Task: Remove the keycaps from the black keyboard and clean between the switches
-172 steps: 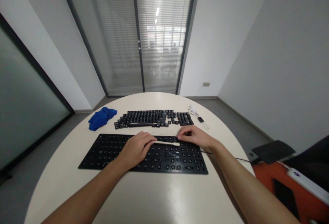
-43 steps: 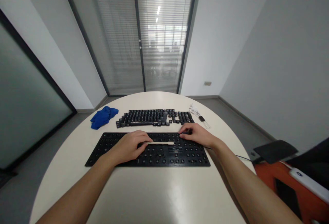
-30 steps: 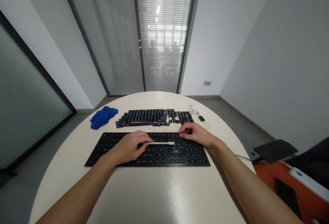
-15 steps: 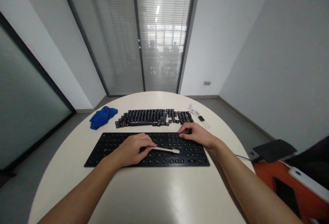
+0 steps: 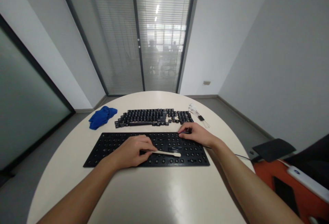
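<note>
A black keyboard (image 5: 97, 152) with its keycaps off lies flat near the middle of the round table, rows of small switch posts showing. My left hand (image 5: 136, 150) rests over its centre, closed round a slim white brush (image 5: 167, 153). The brush's wider end points right, low over the lower rows; whether it touches them I cannot tell. My right hand (image 5: 195, 134) grips the keyboard's far edge right of centre, its fingertips partly hidden. Behind the keyboard, loose black keycaps (image 5: 144, 116) are laid out in rows.
A crumpled blue cloth (image 5: 102, 117) lies at the table's far left. At the far right is a wire keycap puller (image 5: 201, 117) beside some clear plastic. A cable (image 5: 243, 157) runs off the right edge, near an orange surface with a phone (image 5: 285, 191) and a white power strip (image 5: 307, 183).
The white brush's tip has come slightly nearer to me, down the keyboard, as my left hand tilted it. My right hand stays at the far edge.
</note>
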{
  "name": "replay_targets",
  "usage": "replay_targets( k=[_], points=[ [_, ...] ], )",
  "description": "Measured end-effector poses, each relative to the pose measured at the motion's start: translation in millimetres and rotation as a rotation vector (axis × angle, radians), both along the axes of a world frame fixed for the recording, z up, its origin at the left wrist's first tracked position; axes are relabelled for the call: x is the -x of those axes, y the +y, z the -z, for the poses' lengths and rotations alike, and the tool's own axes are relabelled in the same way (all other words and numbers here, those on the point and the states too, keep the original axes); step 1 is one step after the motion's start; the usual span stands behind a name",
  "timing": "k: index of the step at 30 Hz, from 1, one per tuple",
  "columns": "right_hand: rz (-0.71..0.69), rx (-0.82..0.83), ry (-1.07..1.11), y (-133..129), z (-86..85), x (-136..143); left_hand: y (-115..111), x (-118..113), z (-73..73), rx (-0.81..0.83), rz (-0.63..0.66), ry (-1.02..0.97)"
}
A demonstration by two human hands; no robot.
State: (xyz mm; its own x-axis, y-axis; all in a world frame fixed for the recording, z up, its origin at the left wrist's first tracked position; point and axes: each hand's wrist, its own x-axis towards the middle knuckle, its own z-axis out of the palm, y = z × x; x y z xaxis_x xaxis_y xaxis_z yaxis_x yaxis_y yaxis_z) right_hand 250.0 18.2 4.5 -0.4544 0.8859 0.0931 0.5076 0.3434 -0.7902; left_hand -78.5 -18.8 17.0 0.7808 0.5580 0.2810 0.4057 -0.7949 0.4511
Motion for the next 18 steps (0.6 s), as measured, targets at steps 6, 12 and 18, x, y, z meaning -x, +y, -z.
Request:
replay_targets(
  k=[6,12,18],
  points=[
    [0.004,0.006,-0.002,-0.3,-0.7,0.7,-0.1,0.2,-1.1,0.009,-0.002,-0.013],
    [-0.043,-0.084,-0.017,-1.1,-2.5,1.1,1.1,2.2,-0.7,-0.001,-0.022,0.008],
    [-0.038,-0.092,-0.052,-1.2,-2.0,0.8,1.9,1.1,2.3,-0.018,-0.022,0.02]
  ],
)
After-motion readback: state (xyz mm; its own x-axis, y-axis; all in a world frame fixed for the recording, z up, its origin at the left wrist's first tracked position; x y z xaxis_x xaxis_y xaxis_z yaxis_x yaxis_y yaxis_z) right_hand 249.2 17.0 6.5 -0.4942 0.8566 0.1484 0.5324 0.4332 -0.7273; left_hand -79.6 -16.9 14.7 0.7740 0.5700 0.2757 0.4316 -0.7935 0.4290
